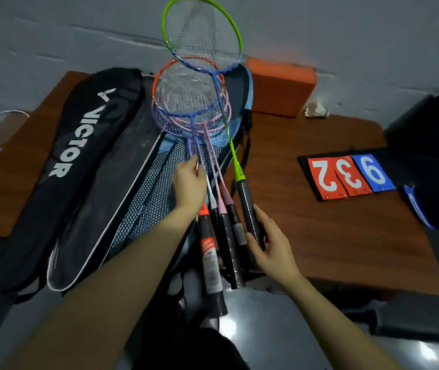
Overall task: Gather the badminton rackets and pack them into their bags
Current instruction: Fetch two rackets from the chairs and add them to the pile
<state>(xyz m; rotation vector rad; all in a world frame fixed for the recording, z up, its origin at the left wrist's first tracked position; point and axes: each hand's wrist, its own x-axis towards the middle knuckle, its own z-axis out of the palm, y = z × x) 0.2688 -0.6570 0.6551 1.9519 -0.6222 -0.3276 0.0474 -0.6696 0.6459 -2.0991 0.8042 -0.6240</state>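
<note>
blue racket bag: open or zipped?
Open. The blue racket bag has its flap folded left, baring mesh lining; the racket heads lie on it.

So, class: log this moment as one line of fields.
left hand: holds racket shafts | right hand: grips green racket handle | rackets over open blue bag | stage: packing
</note>
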